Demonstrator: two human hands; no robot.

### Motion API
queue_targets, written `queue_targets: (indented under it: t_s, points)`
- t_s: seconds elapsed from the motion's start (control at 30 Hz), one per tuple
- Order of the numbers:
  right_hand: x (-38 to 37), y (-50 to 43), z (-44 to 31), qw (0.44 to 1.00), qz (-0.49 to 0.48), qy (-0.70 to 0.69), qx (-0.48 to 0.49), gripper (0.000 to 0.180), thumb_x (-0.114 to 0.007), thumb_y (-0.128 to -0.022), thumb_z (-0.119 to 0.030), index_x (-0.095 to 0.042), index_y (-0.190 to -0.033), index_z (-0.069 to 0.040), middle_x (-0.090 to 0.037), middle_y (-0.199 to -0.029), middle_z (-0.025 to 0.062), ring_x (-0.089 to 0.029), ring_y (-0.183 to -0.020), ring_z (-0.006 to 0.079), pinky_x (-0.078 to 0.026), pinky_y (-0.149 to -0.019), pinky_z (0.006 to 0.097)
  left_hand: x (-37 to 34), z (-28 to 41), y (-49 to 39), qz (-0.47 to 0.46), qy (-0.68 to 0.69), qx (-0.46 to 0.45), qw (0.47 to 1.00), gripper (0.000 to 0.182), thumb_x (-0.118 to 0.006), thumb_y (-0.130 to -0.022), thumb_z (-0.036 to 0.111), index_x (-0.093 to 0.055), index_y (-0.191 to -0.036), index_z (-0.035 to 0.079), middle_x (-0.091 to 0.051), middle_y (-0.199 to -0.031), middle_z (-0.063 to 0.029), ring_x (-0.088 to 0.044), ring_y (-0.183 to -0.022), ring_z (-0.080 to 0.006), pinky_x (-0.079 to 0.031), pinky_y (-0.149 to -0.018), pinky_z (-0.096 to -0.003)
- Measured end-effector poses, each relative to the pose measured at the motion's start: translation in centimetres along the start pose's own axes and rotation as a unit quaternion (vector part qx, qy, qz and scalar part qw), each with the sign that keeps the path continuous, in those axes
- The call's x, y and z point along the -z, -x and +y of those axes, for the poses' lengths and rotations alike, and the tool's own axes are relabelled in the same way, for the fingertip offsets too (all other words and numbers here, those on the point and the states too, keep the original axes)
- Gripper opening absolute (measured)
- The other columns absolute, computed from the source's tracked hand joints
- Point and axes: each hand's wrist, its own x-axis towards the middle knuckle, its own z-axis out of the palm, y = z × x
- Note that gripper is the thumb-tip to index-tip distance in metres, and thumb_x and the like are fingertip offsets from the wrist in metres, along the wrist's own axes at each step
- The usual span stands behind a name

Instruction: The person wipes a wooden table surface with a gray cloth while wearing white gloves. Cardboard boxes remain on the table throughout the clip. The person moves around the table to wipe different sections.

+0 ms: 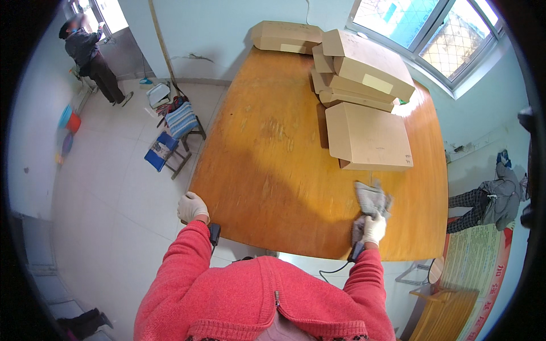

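Note:
My right hand (374,229), in a white glove, is closed on a crumpled grey cloth (373,199) over the near right part of a wooden table (256,179). Part of the cloth hangs down beside the wrist, and its top is slightly blurred. At the table's near left corner is my left hand (193,207), also gloved; its fingers are bent at the edge, and whether they grip it I cannot tell. Beyond the cloth lies a brown cardboard box (375,136), with a stack of similar boxes (367,64) behind it.
Another cardboard box (288,36) rests at the table's far edge. Left of the table stand a stool with a striped cushion (182,120) and a blue folding stool (161,151). A person (91,55) stands by the far left window. Clothes (497,196) hang at the right wall.

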Motion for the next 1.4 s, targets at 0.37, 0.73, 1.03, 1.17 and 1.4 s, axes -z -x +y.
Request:
queue_targets:
  t_s: [0.37, 0.73, 1.03, 1.17, 1.4]
  points:
    - [-1.4, 1.9, -2.1, 0.995, -0.001, -0.095, -0.003, 0.034, -0.067, -0.092, -0.024, -0.081, -0.111, 0.001, -0.078, -0.105, 0.0328, -0.077, -0.102, 0.0505, -0.061, -0.093, 0.0559, 0.1, 0.2, 0.1, 0.005, -0.010, 0.003, 1.000, 0.050, -0.043, -0.109, 0.039, -0.083, -0.104, 0.008, -0.082, -0.110, -0.0178, -0.076, -0.106, -0.0415, -0.056, -0.095, -0.0567]
    - [-3.6, 14.5, -23.3, 0.838, -0.181, -0.081, 0.508, 0.026, -0.074, -0.085, -0.022, -0.079, -0.110, -0.016, -0.072, -0.098, 0.0173, -0.071, -0.094, 0.0416, -0.059, -0.083, 0.0550, -0.1, 0.0, 0.0, -0.007, -0.011, 0.000, 1.000, 0.051, -0.043, -0.111, 0.043, -0.080, -0.112, 0.008, -0.080, -0.119, -0.0165, -0.075, -0.112, -0.0402, -0.055, -0.100, -0.0549]
    - [-2.2, 9.2, -16.6, 0.897, -0.165, -0.100, 0.397, 0.036, -0.075, -0.085, -0.021, -0.082, -0.121, -0.018, -0.076, -0.109, 0.0184, -0.074, -0.105, 0.0396, -0.060, -0.092, 0.0533, 0.3, 0.3, 0.0, -0.021, -0.003, 0.014, 1.000, 0.050, -0.044, -0.110, 0.043, -0.080, -0.112, 0.009, -0.080, -0.117, -0.0168, -0.075, -0.110, -0.0410, -0.055, -0.099, -0.0562]
    - [-1.2, 3.5, -8.7, 0.982, -0.023, -0.040, 0.182, 0.042, -0.076, -0.088, -0.027, -0.081, -0.128, -0.014, -0.078, -0.115, 0.0210, -0.075, -0.108, 0.0421, -0.061, -0.096, 0.0525, 0.1, 0.2, -0.3, -0.030, -0.007, 0.011, 0.999, 0.051, -0.045, -0.110, 0.045, -0.081, -0.115, 0.010, -0.079, -0.122, -0.0173, -0.075, -0.113, -0.0413, -0.057, -0.099, -0.0562]
    - [-0.9, 2.8, -4.4, 0.997, -0.032, -0.041, 0.059, 0.036, -0.072, -0.090, -0.028, -0.081, -0.118, -0.007, -0.079, -0.111, 0.0265, -0.076, -0.106, 0.0455, -0.060, -0.094, 0.0537, -0.4, 0.0, 0.0, 0.013, 0.003, 0.002, 1.000, 0.049, -0.046, -0.110, 0.043, -0.081, -0.107, 0.009, -0.081, -0.115, -0.0167, -0.075, -0.108, -0.0405, -0.056, -0.097, -0.0555]
